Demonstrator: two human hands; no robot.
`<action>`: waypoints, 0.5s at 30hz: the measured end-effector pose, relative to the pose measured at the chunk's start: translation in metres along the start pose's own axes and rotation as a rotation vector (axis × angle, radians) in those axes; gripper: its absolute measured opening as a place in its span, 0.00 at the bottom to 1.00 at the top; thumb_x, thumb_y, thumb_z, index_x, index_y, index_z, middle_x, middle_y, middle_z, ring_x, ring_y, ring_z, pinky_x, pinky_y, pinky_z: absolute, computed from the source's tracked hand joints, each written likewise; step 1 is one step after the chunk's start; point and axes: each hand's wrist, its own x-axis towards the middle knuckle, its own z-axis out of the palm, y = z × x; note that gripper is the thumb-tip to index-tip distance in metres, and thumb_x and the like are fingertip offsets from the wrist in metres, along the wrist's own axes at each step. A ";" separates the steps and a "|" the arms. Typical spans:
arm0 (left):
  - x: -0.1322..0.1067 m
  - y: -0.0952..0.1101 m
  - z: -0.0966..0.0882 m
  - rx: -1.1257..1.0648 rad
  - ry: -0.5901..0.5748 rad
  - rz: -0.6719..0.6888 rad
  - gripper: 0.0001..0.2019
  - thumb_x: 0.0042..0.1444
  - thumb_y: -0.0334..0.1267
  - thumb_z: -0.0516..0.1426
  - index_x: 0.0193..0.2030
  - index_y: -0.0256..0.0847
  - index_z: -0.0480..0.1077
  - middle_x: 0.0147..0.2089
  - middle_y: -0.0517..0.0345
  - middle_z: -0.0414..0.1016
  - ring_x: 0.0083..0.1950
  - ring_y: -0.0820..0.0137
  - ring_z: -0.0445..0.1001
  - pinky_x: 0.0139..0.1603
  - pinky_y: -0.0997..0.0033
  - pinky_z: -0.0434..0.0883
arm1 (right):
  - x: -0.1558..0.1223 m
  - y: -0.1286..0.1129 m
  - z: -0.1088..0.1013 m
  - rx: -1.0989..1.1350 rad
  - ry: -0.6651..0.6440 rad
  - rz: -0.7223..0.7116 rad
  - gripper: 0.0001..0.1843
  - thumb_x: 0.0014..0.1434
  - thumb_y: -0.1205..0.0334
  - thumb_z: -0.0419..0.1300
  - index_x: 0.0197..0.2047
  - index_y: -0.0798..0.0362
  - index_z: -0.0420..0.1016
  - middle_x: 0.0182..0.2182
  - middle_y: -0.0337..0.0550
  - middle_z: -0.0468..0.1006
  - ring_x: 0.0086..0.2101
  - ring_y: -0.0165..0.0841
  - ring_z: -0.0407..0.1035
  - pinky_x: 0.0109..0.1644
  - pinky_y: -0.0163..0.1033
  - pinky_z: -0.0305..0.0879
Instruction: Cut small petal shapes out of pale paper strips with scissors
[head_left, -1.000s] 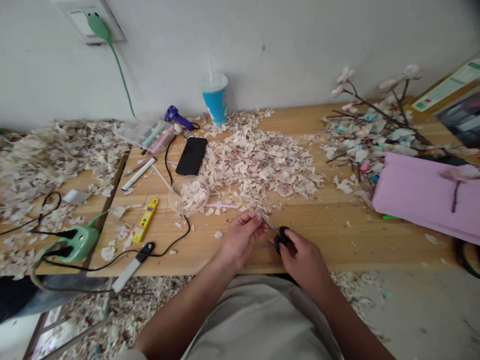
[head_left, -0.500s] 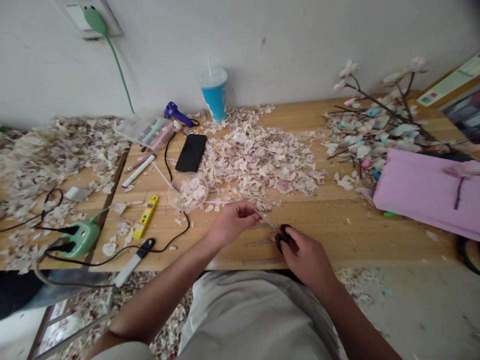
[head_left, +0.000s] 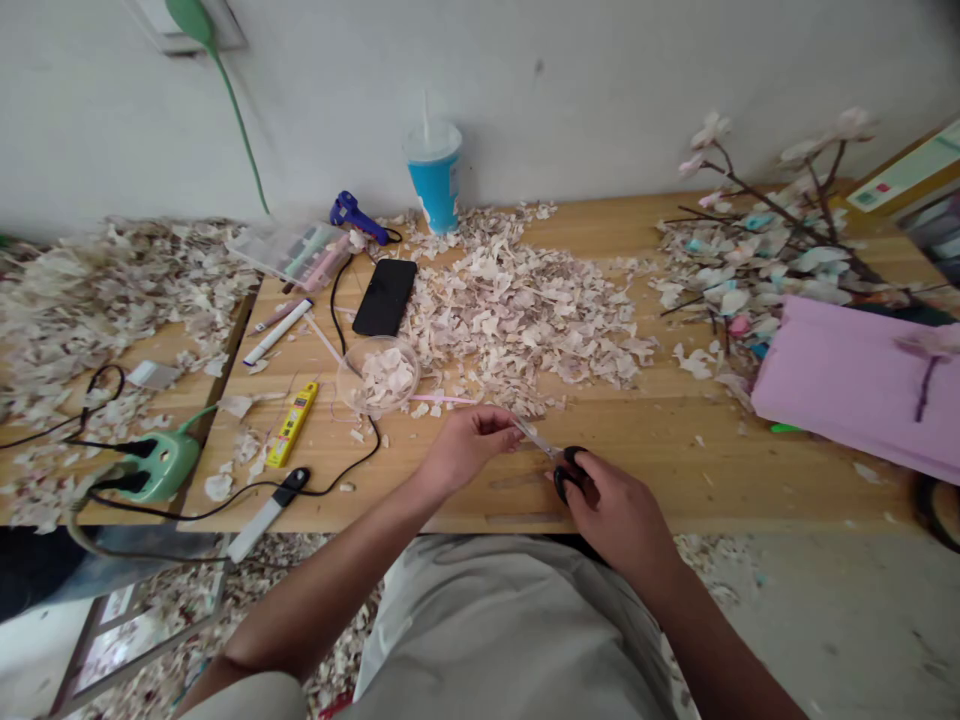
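Observation:
My right hand [head_left: 611, 497] grips black-handled scissors [head_left: 573, 474], their blades pointing left and up toward my other hand. My left hand [head_left: 474, 440] is closed in a pinch right by the blade tips; what sits between its fingers is too small to make out. Just beyond it lies a heap of pale dried petals [head_left: 517, 315] on the wooden table [head_left: 645, 440]. A clear round dish [head_left: 379, 375] with petals in it stands to the left of my left hand, and a thin pink stick [head_left: 450, 398] lies beside the dish.
To the left are a black phone [head_left: 384, 297], a yellow box [head_left: 292, 425], a white marker [head_left: 277, 332], a black-handled blade [head_left: 268, 515] and a green power socket [head_left: 166, 465] with cords. A blue cup [head_left: 435, 180] and blue glue gun [head_left: 364, 217] stand behind. Rightward lie flowering branches [head_left: 780, 215] and a pink packet [head_left: 855, 385].
The scissors' finger loops have spread apart a little. Both hands stay in nearly the same place, and the whole view has shifted slightly.

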 end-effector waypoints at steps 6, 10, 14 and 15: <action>0.002 0.016 -0.012 0.376 0.011 0.097 0.05 0.46 0.38 0.62 0.28 0.41 0.79 0.24 0.60 0.75 0.25 0.74 0.67 0.27 0.76 0.62 | 0.003 -0.001 -0.001 -0.084 -0.035 -0.028 0.13 0.60 0.58 0.51 0.43 0.50 0.73 0.38 0.44 0.80 0.37 0.39 0.75 0.39 0.41 0.67; 0.005 0.014 -0.017 0.471 0.034 0.096 0.05 0.47 0.38 0.62 0.30 0.41 0.79 0.26 0.58 0.77 0.27 0.72 0.69 0.28 0.75 0.63 | 0.001 0.010 -0.003 -0.074 -0.006 -0.013 0.13 0.60 0.57 0.51 0.42 0.50 0.74 0.36 0.45 0.81 0.35 0.39 0.75 0.37 0.41 0.67; 0.004 0.010 -0.013 0.184 -0.007 -0.061 0.10 0.45 0.44 0.65 0.30 0.40 0.79 0.27 0.55 0.78 0.27 0.70 0.72 0.31 0.71 0.68 | -0.004 0.019 -0.006 0.201 0.176 0.079 0.12 0.59 0.58 0.53 0.43 0.51 0.72 0.37 0.46 0.80 0.37 0.37 0.75 0.39 0.38 0.69; 0.004 0.009 -0.010 0.091 -0.021 -0.106 0.10 0.44 0.45 0.65 0.30 0.40 0.79 0.28 0.54 0.78 0.27 0.70 0.72 0.32 0.71 0.70 | -0.004 0.017 -0.005 0.293 0.201 0.102 0.12 0.59 0.59 0.53 0.44 0.51 0.71 0.38 0.46 0.80 0.37 0.36 0.75 0.40 0.38 0.70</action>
